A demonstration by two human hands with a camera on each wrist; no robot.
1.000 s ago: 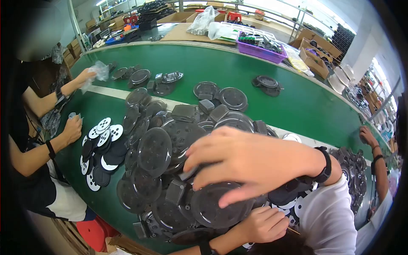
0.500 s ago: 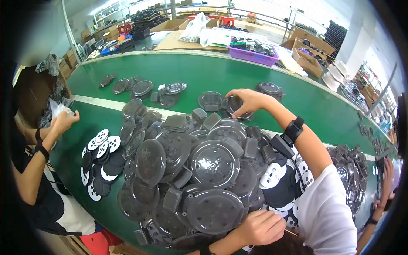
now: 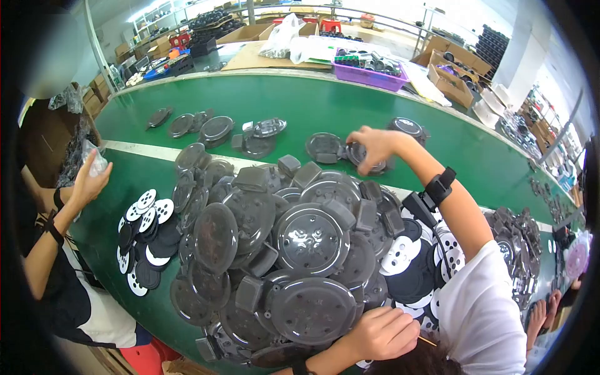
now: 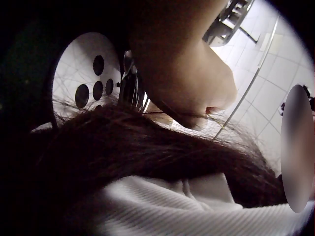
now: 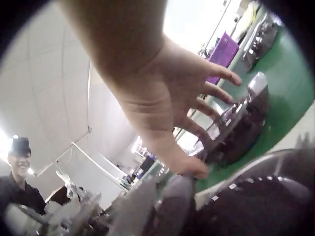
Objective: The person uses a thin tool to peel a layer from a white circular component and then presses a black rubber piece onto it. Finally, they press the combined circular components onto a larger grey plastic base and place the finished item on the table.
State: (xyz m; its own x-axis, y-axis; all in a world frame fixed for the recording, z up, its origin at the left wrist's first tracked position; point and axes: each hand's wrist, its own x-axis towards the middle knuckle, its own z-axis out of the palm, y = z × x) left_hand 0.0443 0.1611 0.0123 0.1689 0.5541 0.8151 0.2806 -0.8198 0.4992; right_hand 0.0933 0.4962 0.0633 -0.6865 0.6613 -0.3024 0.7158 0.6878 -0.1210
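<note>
My right hand (image 3: 378, 147) is spread over a dark translucent round part (image 3: 369, 157) behind the heap in the head view; in the right wrist view the hand (image 5: 172, 93) has its fingers apart, beside a dark part (image 5: 241, 130), holding nothing visible. At the heap's near right edge my left hand (image 3: 384, 332) lies with fingers curled, next to a round part (image 3: 312, 310). The left wrist view shows this hand (image 4: 197, 88) curled beside hair, near a white disc with dark holes (image 4: 91, 73); its palm is hidden.
Loose white discs (image 3: 400, 253) lie right of the heap, others (image 3: 147, 200) left. Similar dark parts (image 3: 217, 129) sit across the green table (image 3: 262, 94). Beyond is a purple basket (image 3: 369, 77). A person's hand (image 3: 90, 181) at left holds clear plastic.
My right hand has gone from above the heap to the parts behind it, its fingers now spread. My left hand has hardly moved. The head view has shifted slightly.
</note>
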